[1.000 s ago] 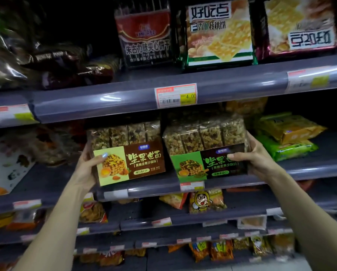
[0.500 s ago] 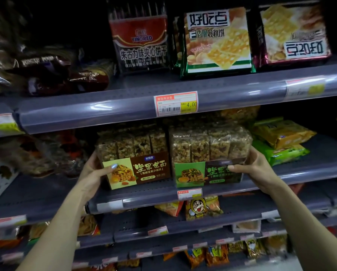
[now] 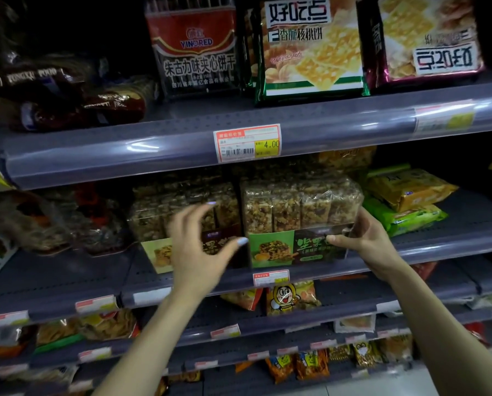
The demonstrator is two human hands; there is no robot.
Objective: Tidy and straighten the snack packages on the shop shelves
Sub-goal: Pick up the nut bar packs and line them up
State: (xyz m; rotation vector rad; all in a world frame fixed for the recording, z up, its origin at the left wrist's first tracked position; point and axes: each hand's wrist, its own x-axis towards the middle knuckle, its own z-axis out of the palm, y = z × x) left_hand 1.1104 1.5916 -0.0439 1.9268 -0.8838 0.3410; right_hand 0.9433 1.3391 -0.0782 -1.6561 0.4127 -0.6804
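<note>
Left hand [image 3: 196, 252] has let go, fingers spread; right hand [image 3: 364, 241] grips one of two nut-bar packs [image 3: 299, 224].

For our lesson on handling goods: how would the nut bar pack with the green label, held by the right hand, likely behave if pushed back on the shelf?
The nut bar pack looks boxy, with bars packed in a row, so it would probably slide as one stiff block rather than flop. Its glossy clear wrap may make it slippery under the right hand. It seems broad-based, so tipping looks unlikely.

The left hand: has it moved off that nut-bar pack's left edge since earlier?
Yes. The left hand has moved right across the brown-labelled clear nut-bar pack, fingers spread, gripping nothing.
</note>
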